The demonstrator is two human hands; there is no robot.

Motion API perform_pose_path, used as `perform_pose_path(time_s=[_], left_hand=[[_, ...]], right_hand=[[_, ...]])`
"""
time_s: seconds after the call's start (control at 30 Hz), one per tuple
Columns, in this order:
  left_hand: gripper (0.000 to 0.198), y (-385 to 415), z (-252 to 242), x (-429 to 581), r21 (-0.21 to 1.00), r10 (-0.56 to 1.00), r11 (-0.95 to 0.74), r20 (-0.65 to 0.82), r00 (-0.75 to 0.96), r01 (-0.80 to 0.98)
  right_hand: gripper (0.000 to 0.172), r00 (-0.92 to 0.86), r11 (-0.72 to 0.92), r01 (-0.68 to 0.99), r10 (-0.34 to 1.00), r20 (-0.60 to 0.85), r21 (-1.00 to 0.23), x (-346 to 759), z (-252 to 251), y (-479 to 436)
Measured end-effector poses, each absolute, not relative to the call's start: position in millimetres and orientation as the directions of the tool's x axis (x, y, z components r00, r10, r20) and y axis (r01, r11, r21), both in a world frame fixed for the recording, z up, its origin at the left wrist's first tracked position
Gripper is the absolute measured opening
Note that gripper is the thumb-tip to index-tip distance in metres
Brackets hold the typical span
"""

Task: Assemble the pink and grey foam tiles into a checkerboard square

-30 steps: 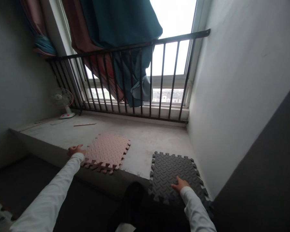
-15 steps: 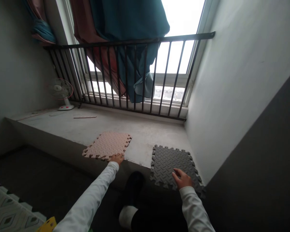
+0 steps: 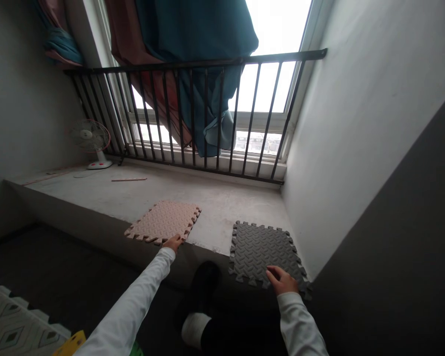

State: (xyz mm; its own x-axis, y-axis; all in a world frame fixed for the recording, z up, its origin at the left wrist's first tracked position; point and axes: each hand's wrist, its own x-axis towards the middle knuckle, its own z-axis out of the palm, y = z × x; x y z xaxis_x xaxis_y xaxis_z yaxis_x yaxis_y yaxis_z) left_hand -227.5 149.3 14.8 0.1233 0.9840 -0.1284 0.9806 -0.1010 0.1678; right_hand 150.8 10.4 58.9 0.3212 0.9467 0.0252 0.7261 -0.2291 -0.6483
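We had our left hand narrow, its fingertips at the near edge of the pink foam mat — gripping nothing — and our right hand half-open on the grey foam mat, both mats lying flat by the front edge of the concrete ledge.

The bottom edge cuts off a yellow object.

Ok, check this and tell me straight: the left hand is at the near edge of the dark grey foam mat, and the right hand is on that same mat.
Wrong on the left hand: the head view shows the left hand at the near edge of the pink foam mat, not the grey one. The right hand is on the dark grey foam mat, as you said.
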Motion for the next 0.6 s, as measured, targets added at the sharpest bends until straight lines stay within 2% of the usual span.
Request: perform_pose_path(time_s=[0.1,0.2,0.43,0.6], left_hand=[[0.038,148,9,-235,0.118,0.980,-0.160,-0.099,0.172,0.980],[0.036,146,6,-239,0.120,0.981,-0.173,-0.069,0.182,0.978],[0.034,145,12,-243,0.244,0.983,-0.113,-0.111,0.144,0.963],[0.034,146,13,-245,0.250,0.986,-0.085,-0.117,0.118,0.965]], right_hand=[[0.027,0.292,-0.221,0.746,0.956,0.010,-0.629,147,58,12],[0.025,0.285,-0.225,0.769,0.958,0.006,-0.599,144,57,13],[0.024,0.272,-0.225,0.777,0.962,-0.009,-0.588,144,51,15],[0.024,0.274,-0.228,0.777,0.962,-0.012,-0.586,145,49,17]])
